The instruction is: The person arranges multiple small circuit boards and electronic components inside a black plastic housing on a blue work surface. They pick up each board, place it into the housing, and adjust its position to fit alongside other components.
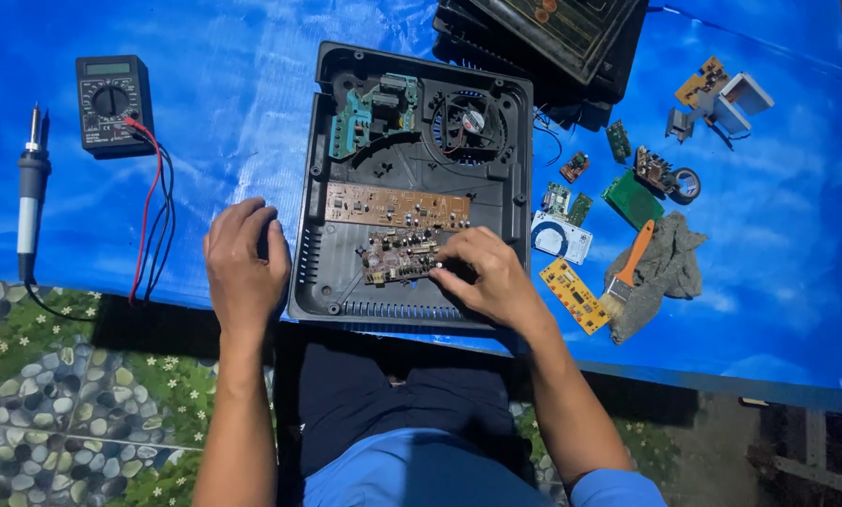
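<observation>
1. The fingers (451,255) of the right hand (485,277) are curled and narrow, and they pinch the right end of the small brown circuit board with many dark components (399,255). This grip on the edge seems to keep the fingertips away from the parts on top.
2. That small board lies inside the open black plastic case (411,178), in its lower middle part, just below the long brown circuit board strip (397,206).
3. The left hand (245,263) rests with bent fingers on the left wall of the case. It holds nothing; it appears to press the case so that it does not slide on the blue plastic sheet (778,216).
4. Higher in the case sit a green board with blocky parts (374,113) and a round black fan (471,122).
5. To the right of the case several small boards lie spread apart, with a yellow rectangular board (576,294) and an orange-handled brush (625,272) on a grey cloth (665,268), all near the right hand.
6. To the left, well apart, lie a black multimeter with red and black leads (113,101) and a soldering iron with a grey handle (31,188), placed away from the case.
</observation>
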